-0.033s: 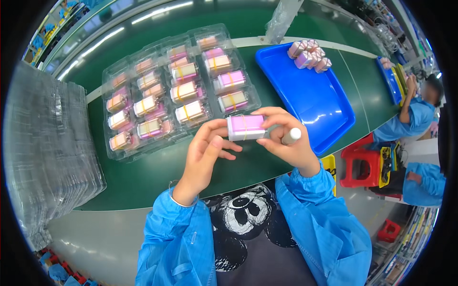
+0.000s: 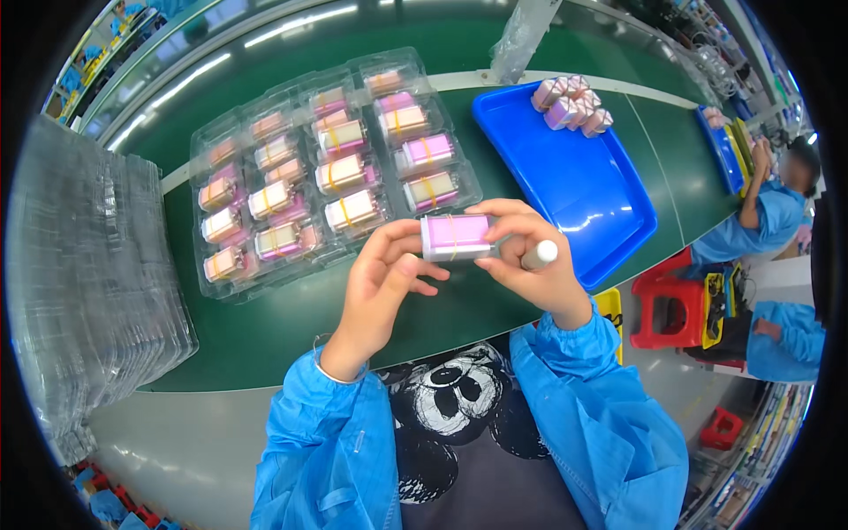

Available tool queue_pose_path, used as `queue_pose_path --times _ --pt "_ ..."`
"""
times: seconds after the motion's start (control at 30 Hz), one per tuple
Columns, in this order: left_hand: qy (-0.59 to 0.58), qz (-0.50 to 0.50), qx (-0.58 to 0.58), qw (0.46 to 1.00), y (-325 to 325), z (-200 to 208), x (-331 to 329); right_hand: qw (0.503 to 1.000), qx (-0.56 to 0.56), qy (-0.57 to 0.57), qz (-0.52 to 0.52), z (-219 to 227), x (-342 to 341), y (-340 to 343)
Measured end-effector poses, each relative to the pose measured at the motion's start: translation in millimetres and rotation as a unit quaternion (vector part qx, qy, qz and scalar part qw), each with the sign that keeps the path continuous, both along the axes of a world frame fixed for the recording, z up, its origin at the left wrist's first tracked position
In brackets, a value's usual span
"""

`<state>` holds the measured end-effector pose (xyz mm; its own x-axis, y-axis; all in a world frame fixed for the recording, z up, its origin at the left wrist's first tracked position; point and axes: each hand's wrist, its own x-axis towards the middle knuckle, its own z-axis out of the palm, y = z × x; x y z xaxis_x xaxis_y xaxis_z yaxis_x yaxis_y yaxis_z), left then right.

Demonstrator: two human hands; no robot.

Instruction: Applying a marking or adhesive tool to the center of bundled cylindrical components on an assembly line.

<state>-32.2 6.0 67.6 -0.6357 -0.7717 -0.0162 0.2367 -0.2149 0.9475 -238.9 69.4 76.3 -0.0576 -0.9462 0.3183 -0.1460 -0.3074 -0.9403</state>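
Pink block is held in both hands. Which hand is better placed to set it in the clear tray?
Probably left. The left hand holds the pink block on the side toward the clear tray. The right hand also grips a white marker and sits nearer the blue tray.

No visible change: both hands [image 2: 459, 265] hold pink block [image 2: 456, 237].

Clear blister trays [image 2: 265, 159] of pink packs [image 2: 349, 210]

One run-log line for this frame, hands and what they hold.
left hand: holds pink block | right hand: same block plus white marker | behind: clear tray, blue tray
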Motion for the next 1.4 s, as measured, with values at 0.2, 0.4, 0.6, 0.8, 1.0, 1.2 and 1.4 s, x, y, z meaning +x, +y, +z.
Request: queue_pose_path --times 0.2,0.4,0.6,0.8,1.0,1.2,1.4 --pt "0.049 0.025 -0.029 0.998 -6 11 -17 0.990 -0.076 0.122 -0.008 15 -10 -1" --pt "0.079 0.015 -0.146 0.986 -10 5 -20 0.975 -0.081 0.046 -0.200 31 -80 -19" --pt "0.065 0.039 -0.240 0.968 -15 -8 -23 0.932 0.111 0.155 -0.307 -4 -185 -74" --pt "0.019 0.072 -0.339 0.938 -23 -13 -15 0.784 0.018 0.455 -0.422 -44 -178 -89" --pt "-0.028 0.149 -0.546 0.824 -32 -11 -8 0.827 -0.007 0.438 -0.352 -22 -159 -74" --pt "-0.025 0.189 -0.653 0.733 -40 -18 11 0.943 0.096 0.276 -0.156 24 -116 -21" --pt "-0.196 0.184 -0.611 0.745 -72 5 55 0.973 0.132 0.187 0.015 34 -51 26"
